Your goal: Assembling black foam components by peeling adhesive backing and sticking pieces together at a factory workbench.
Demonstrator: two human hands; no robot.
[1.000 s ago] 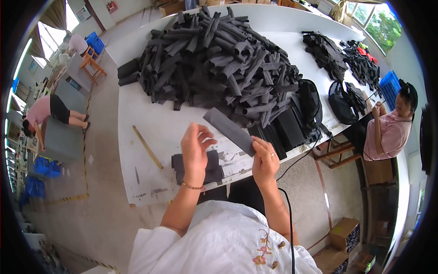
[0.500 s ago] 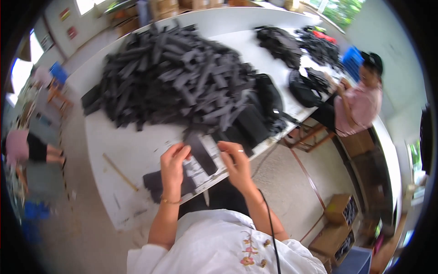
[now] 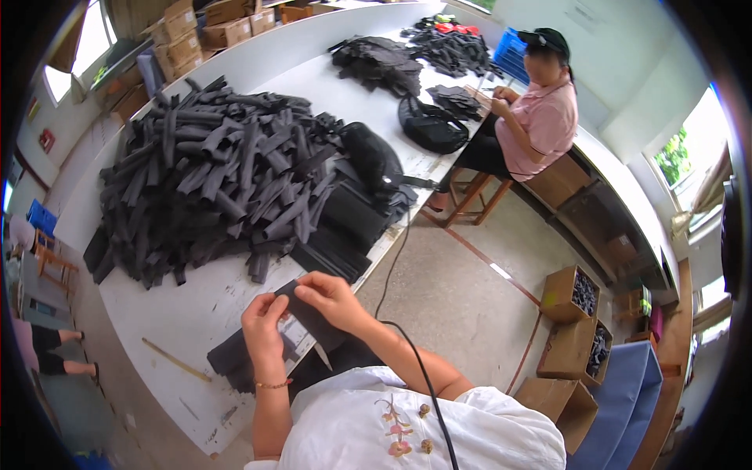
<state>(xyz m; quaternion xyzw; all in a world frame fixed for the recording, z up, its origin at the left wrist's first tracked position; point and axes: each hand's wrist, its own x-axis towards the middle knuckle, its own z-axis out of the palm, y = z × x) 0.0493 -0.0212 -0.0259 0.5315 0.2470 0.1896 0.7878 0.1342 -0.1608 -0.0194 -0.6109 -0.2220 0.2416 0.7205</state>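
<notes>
A dark grey fabric strip [image 3: 312, 319] is held up at the near edge of the white table [image 3: 133, 313]. My left hand [image 3: 265, 323] is closed, pinching the strip's upper left end between thumb and fingers. My right hand [image 3: 333, 301] is closed over its upper right side, thumb on top. Beside and partly behind my left wrist lie dark folded pieces [image 3: 229, 359]. Beyond my hands rises a big heap of dark grey curled strips [image 3: 211, 168], with flat dark pieces [image 3: 337, 227] stacked to its right.
A thin wooden stick [image 3: 176, 360] lies on the table at left. Black bags [image 3: 372, 160] and more dark pieces [image 3: 380, 63] sit farther along. A co-worker [image 3: 540, 113] sits at the table's far right side. Cardboard boxes [image 3: 568, 298] stand on the floor at right. A black cable [image 3: 415, 352] crosses my right arm.
My right hand, apart from the strip with fingers spread before, has come in and taken hold of it. The strip is turned between both hands. The view has swung to the right.
</notes>
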